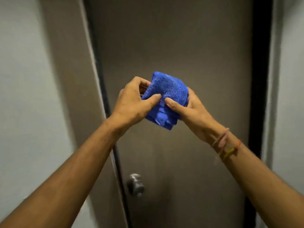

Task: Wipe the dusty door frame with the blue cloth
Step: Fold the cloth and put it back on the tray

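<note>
A folded blue cloth (166, 94) is held up in front of a dark brown door, at about chest height. My left hand (133, 102) grips its left side, thumb pressed on the front. My right hand (189, 109) holds its right side, thumb on the front and fingers behind. The door frame (69, 89) is a broad grey-brown strip to the left of the door; its dark right side (259, 79) runs down the right. Neither hand touches the frame.
The closed brown door (181, 38) fills the middle. A round metal knob (135, 184) sits low on its left edge. Pale walls (21, 96) flank the frame on both sides. Thread bracelets (225, 143) circle my right wrist.
</note>
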`<move>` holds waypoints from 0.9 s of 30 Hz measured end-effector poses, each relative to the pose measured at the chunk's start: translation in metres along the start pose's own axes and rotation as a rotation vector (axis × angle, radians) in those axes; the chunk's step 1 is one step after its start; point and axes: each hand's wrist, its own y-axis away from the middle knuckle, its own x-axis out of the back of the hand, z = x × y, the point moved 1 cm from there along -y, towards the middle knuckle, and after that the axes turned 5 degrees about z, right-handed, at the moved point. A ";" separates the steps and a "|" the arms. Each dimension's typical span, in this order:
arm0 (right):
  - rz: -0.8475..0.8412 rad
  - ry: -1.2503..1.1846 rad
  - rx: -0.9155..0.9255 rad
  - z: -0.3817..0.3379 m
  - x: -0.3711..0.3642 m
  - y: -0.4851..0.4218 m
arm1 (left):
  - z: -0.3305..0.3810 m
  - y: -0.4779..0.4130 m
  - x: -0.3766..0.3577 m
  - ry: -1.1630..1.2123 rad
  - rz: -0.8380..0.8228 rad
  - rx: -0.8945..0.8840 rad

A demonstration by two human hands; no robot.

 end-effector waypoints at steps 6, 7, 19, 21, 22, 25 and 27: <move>0.290 -0.106 -0.476 0.082 0.159 0.095 | -0.022 0.068 -0.176 0.215 -0.478 0.248; 0.391 -0.097 -0.560 0.093 0.195 0.121 | -0.019 0.088 -0.218 0.268 -0.569 0.293; 0.949 0.060 -1.145 0.204 0.497 0.400 | 0.010 0.358 -0.602 0.337 -1.240 0.823; 1.042 0.134 -1.181 0.233 0.536 0.446 | 0.009 0.410 -0.653 0.318 -1.320 0.847; 1.103 0.191 -1.211 0.251 0.556 0.470 | 0.006 0.440 -0.680 0.307 -1.364 0.866; 1.248 0.354 -1.294 0.303 0.596 0.527 | -0.009 0.512 -0.739 0.236 -1.434 0.853; 1.290 0.381 -1.338 0.344 0.618 0.565 | -0.025 0.564 -0.778 0.197 -1.458 0.833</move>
